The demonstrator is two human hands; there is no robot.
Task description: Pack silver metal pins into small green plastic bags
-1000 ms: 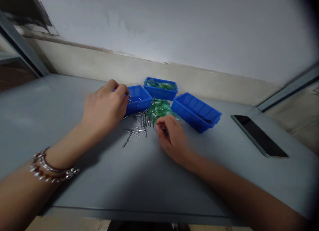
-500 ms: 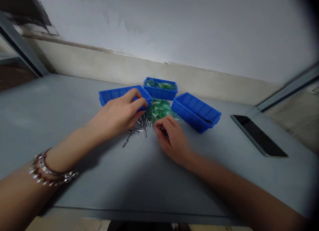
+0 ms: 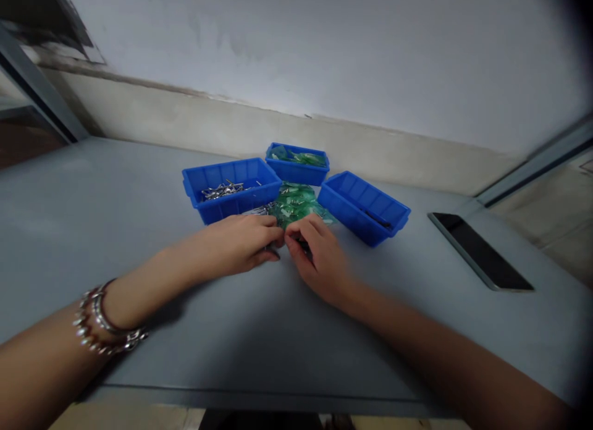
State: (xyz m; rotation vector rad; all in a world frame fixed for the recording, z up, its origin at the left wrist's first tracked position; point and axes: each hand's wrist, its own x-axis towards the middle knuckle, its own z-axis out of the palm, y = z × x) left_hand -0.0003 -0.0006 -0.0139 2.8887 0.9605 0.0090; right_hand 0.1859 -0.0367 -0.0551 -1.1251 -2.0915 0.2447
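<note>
My left hand [image 3: 245, 243], palm down with bent fingers, has its fingertips against those of my right hand. My right hand [image 3: 322, 260] is closed, thumb against the fingers; something small and dark shows in its curl, too hidden to name. What the left fingers hold, if anything, is hidden too. Just beyond the hands lies a pile of green translucent plastic pieces [image 3: 296, 201], perhaps small bags. Loose thin metal pins [image 3: 259, 210], resembling rivets, lie partly covered by my left hand. A blue bin [image 3: 231, 204] behind that hand contains more metal pins [image 3: 223, 189].
Another blue bin [image 3: 299, 170] at the back contains green plastic pieces. To the right, a third blue bin [image 3: 354, 217] has a dark object [image 3: 377, 219] in it. A phone-like slab [image 3: 479, 251] lies farther right on the grey table [image 3: 259, 343]. A wall rises behind.
My left hand has come down from over the left bin toward me, to my right hand, uncovering the pins in that bin. It now covers loose pins. My right hand stays in place.
</note>
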